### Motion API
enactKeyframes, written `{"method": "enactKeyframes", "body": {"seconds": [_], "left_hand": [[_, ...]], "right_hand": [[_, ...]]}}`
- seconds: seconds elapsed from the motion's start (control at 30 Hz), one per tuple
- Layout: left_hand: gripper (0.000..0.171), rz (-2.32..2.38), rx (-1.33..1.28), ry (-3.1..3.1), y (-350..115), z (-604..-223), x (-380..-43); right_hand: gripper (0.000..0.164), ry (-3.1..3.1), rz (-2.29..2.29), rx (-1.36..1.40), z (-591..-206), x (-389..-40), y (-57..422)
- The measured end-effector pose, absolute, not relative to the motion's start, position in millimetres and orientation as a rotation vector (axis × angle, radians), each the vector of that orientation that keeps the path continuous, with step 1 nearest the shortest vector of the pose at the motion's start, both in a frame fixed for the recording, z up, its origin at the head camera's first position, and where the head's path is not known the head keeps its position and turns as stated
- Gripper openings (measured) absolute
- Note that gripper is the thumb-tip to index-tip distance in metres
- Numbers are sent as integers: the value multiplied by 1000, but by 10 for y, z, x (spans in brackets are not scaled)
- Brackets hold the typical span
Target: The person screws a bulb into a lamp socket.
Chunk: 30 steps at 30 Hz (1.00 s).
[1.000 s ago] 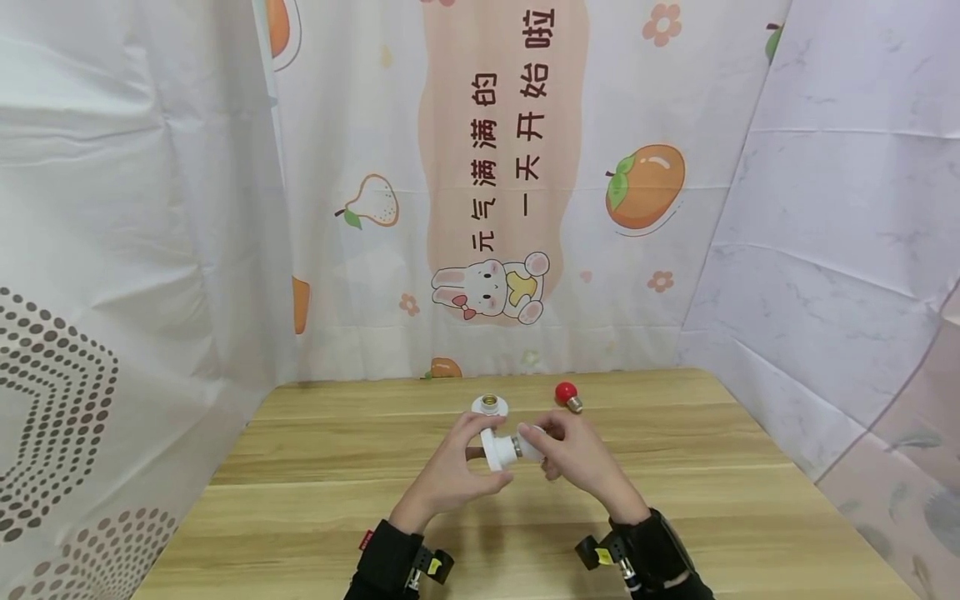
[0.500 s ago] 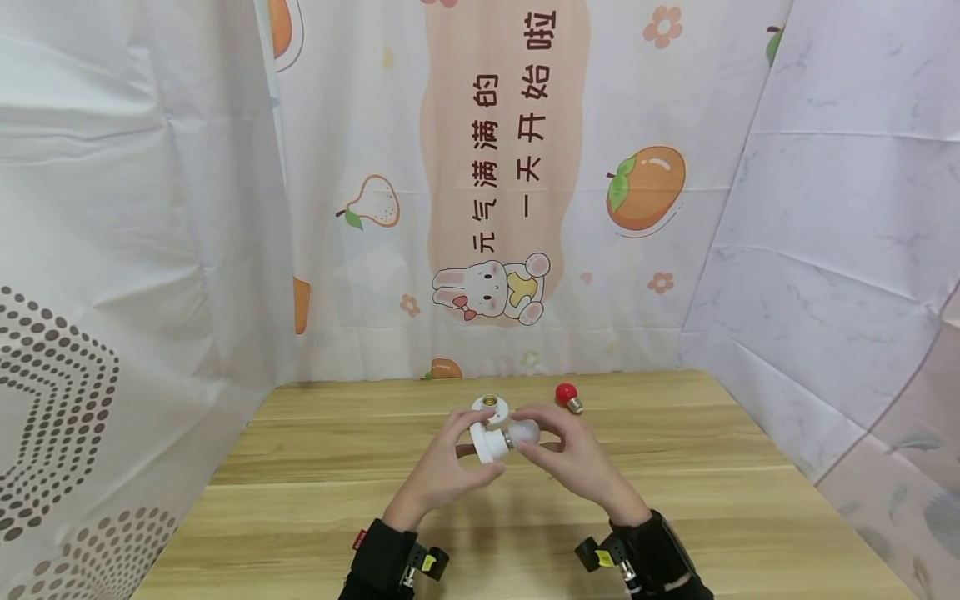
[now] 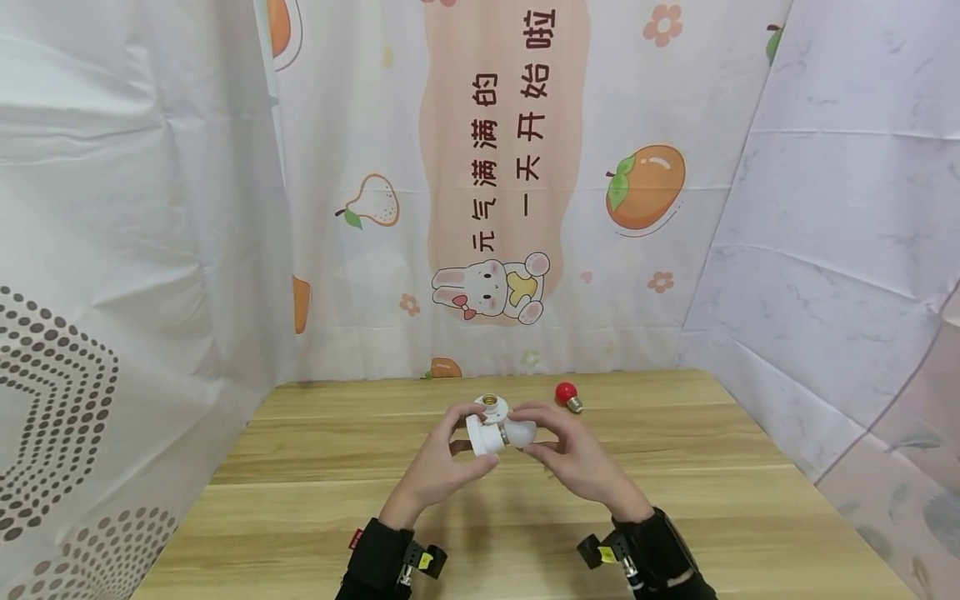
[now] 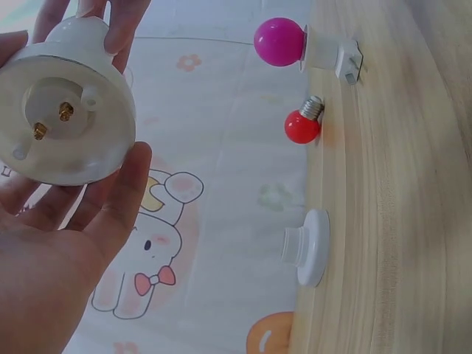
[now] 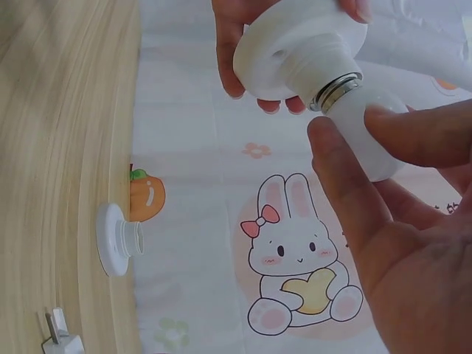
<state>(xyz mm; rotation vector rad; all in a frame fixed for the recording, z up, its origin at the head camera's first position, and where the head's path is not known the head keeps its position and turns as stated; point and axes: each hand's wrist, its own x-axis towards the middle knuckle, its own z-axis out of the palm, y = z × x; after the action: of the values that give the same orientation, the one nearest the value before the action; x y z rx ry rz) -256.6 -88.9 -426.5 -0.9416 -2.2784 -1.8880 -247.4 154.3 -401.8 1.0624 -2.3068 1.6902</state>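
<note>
Both hands busy, up off the wooden table [image 3: 300, 483]. L hand [image 3: 441, 467], at abt 8 o'clock from the parts in the head view, has thumb + fingers gripping a white lamp socket [image 3: 482, 437] by its round base. R hand [image 3: 573, 458], abt 4 o'clock, is pinching a frosted bulb [image 3: 522, 433] btw thumb and fingers. Bulb sits at 3 o'clock from the socket, metal end in its mouth, w/ a bit of shiny metal collar [image 5: 338, 93] showing btw the two. L wrist cam gets the underside, brass contacts [image 4: 66, 111] and all.

Rest of the table: 2nd white socket [image 5: 112, 240] just behind at abt 12, red bulb [image 3: 566, 390] lying on its side at abt 2. In the L wrist view there's a pink bulb [image 4: 279, 42] in a white plug-in holder [image 4: 321, 50], approx 12 o'clock from the red one.
</note>
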Motion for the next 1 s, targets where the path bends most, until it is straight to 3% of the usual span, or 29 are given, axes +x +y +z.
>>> {"method": "enactKeyframes", "body": {"seconds": [1.0], "left_hand": [[58, -1967, -988, -2187, -864, -4242, -2554]], "right_hand": [[42, -2419, 1748, 906, -4004, -2475, 1591]]}}
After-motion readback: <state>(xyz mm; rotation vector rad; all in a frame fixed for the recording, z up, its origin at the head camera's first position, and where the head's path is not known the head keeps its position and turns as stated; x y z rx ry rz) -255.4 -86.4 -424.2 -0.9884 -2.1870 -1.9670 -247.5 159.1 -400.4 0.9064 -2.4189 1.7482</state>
